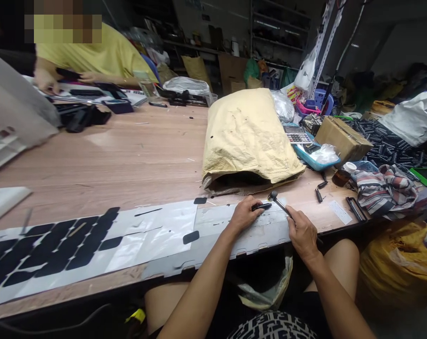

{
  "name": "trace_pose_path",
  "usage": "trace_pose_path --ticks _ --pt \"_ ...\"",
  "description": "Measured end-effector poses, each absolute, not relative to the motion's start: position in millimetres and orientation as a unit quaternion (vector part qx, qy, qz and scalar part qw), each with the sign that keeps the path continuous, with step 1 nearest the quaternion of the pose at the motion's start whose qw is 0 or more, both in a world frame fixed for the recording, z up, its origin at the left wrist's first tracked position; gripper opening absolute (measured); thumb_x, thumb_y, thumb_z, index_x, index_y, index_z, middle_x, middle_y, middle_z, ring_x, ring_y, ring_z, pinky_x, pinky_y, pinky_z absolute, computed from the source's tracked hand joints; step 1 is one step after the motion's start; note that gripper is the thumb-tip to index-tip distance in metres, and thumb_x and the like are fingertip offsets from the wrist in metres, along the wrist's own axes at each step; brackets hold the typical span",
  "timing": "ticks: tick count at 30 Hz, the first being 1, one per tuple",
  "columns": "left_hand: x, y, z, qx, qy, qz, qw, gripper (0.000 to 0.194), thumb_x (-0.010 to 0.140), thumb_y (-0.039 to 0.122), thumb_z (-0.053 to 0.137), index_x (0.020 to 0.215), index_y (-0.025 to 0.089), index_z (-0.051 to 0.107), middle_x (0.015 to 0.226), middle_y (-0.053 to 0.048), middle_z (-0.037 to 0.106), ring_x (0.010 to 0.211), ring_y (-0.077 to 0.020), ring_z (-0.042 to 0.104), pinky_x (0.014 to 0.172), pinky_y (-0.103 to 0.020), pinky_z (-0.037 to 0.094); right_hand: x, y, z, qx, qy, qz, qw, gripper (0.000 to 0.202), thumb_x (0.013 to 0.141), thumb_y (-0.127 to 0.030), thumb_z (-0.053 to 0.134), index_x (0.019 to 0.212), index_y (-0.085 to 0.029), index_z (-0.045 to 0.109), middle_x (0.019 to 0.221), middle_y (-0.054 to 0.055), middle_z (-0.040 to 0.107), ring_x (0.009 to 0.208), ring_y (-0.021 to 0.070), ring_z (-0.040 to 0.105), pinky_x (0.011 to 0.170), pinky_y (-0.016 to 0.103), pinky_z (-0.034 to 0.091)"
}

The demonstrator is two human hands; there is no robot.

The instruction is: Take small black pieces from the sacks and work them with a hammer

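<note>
My left hand [244,215] is closed around a small black part [261,206] near the table's front edge, and the part's exact kind is unclear. In my right hand [302,231] is a small hammer [277,200], gripped by its handle. The hammer's dark round head is raised just beyond the black part, apart from it as far as I can see. Under both hands lies a grey-white flat board [220,230]. Just behind them a large yellow woven sack [245,132] lies on its side, its dark mouth facing me.
To the left, black rounded pads [61,247] lie on a white sheet. A blue basket [319,160], a cardboard box [340,139] and a checked cloth [385,190] are on the right. Across the table sits a person in a yellow shirt [118,52].
</note>
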State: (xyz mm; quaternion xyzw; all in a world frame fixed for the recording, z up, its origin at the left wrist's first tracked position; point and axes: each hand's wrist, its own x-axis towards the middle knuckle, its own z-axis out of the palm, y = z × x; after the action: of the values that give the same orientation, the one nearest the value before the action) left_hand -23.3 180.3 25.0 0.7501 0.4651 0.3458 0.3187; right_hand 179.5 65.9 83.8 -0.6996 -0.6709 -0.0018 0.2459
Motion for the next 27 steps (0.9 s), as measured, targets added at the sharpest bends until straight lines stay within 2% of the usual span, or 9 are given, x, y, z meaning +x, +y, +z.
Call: trace_pose_path --ticks 5,10,16,23,27 --pt "-22.7 181.2 24.6 0.745 0.474 0.341 0.322 0.016 0.081 0.024 0.073 0.096 0.02 0.075 0.089 -0.002 0.062 0.083 -0.0176 0.059 0.076 -0.03 0.043 179.5 69.2 77.7 -0.714 -0.672 -0.006 0.197 0.043 0.096 -0.018 0.053 0.136 -0.031 0.063 0.104 0.002 0.073 0.095 0.0166 0.067 0.078 0.023 0.047" --pt "-22.0 182.5 24.7 0.738 0.475 0.344 0.333 0.017 0.078 0.023 0.075 0.095 0.021 0.074 0.087 -0.001 0.061 0.082 -0.017 0.058 0.076 -0.029 0.044 171.5 69.5 82.1 -0.698 -0.684 -0.015 0.212 0.042 0.098 -0.02 0.05 0.137 -0.031 0.062 0.106 0.002 0.072 0.097 0.0167 0.066 0.08 0.023 0.046" --pt "-21.3 183.6 27.0 0.731 0.489 0.34 0.334 0.011 0.077 0.024 0.074 0.087 0.021 0.072 0.086 -0.001 0.062 0.082 -0.0177 0.059 0.075 -0.029 0.045 167.4 75.9 80.0 -0.685 -0.707 -0.01 0.174 0.041 0.097 -0.018 0.051 0.134 -0.03 0.064 0.1 0.002 0.071 0.092 0.0167 0.064 0.078 0.025 0.043" --pt "-20.8 182.0 27.5 0.734 0.492 0.33 0.333 0.015 0.078 0.024 0.072 0.093 0.02 0.073 0.092 -0.003 0.064 0.085 -0.0188 0.06 0.077 -0.031 0.044 197.9 113.6 67.4 -0.728 -0.661 -0.08 0.162 0.037 0.095 -0.017 0.053 0.129 -0.027 0.068 0.096 0.005 0.069 0.089 0.0192 0.055 0.077 0.029 0.034" --pt "-23.4 184.0 30.0 0.74 0.473 0.331 0.345 0.017 0.083 0.03 0.066 0.097 0.021 0.073 0.092 -0.002 0.063 0.087 -0.0192 0.059 0.079 -0.032 0.044 204.7 125.1 57.0 -0.726 -0.659 -0.122 0.154 0.032 0.098 -0.023 0.053 0.126 -0.029 0.069 0.097 0.006 0.066 0.089 0.02 0.05 0.075 0.031 0.029"
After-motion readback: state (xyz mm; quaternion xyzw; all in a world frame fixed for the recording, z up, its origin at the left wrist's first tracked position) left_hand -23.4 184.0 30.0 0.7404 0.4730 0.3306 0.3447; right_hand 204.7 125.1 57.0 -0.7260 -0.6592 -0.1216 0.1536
